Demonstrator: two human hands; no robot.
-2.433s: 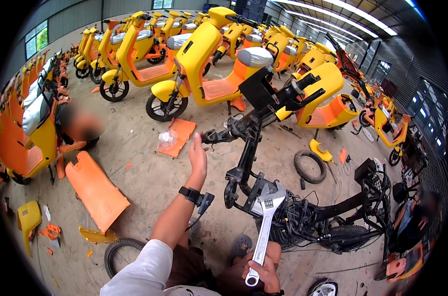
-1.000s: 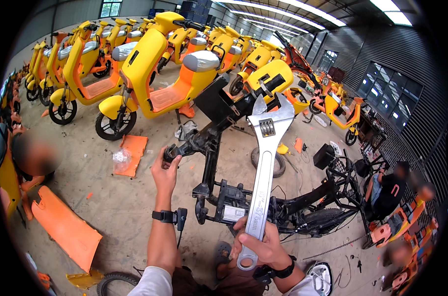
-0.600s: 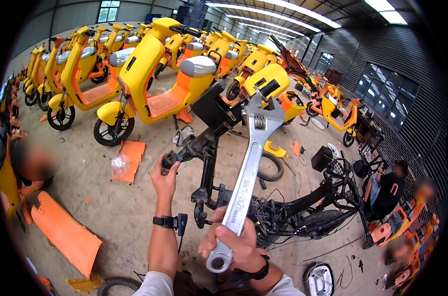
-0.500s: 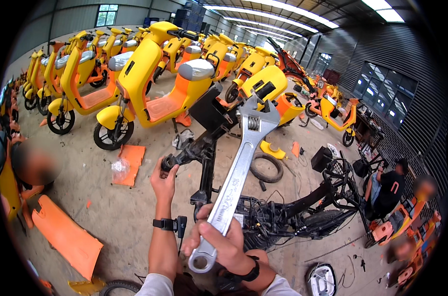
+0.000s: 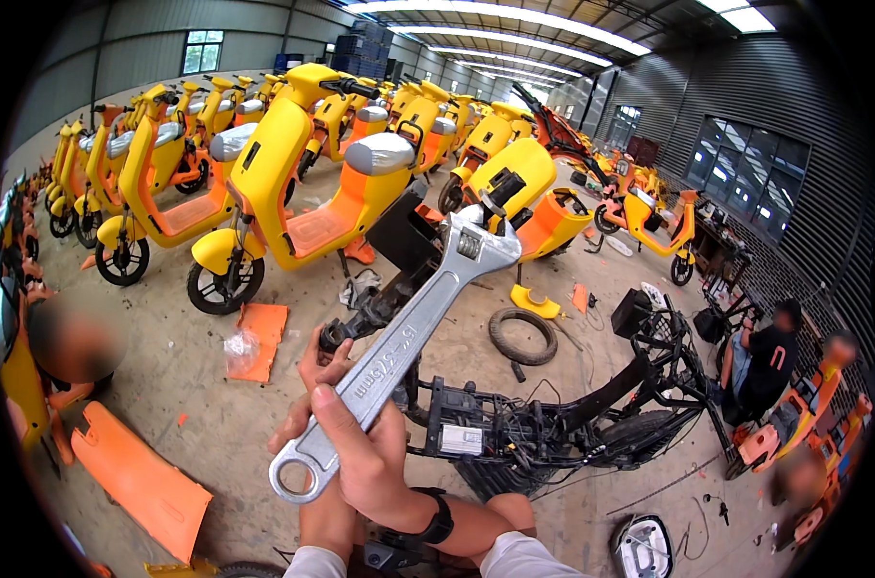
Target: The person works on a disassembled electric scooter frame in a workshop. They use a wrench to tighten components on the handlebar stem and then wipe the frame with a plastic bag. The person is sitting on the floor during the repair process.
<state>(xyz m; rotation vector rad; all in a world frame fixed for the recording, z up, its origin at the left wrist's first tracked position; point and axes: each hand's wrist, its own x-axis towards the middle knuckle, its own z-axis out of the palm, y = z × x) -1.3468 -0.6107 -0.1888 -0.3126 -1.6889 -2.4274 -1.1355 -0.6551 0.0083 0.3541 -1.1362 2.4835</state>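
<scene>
My right hand (image 5: 375, 462) is closed round the handle of a large silver adjustable wrench (image 5: 384, 361), thumb along its face. The wrench slants up to the right, its jaws near a dark metal part beside a black box (image 5: 399, 231); whether they touch it, I cannot tell. Behind the handle, my left hand (image 5: 322, 364) has its fingers curled at the round end of a black tubular part (image 5: 362, 320). The wrench hides some of that hand. A stripped black scooter frame (image 5: 591, 414) with exposed wiring stretches to the right.
Yellow scooters (image 5: 346, 183) stand in rows ahead. An orange panel (image 5: 143, 477) lies at left, a tyre (image 5: 522, 335) beyond the frame. A white-and-black shell (image 5: 641, 549) is at lower right. A person in black (image 5: 767, 361) sits low on the right.
My right hand and the wrench have moved left, so the handle now crosses in front of my left hand and forearm. My left hand remains at the tubular part's end.
</scene>
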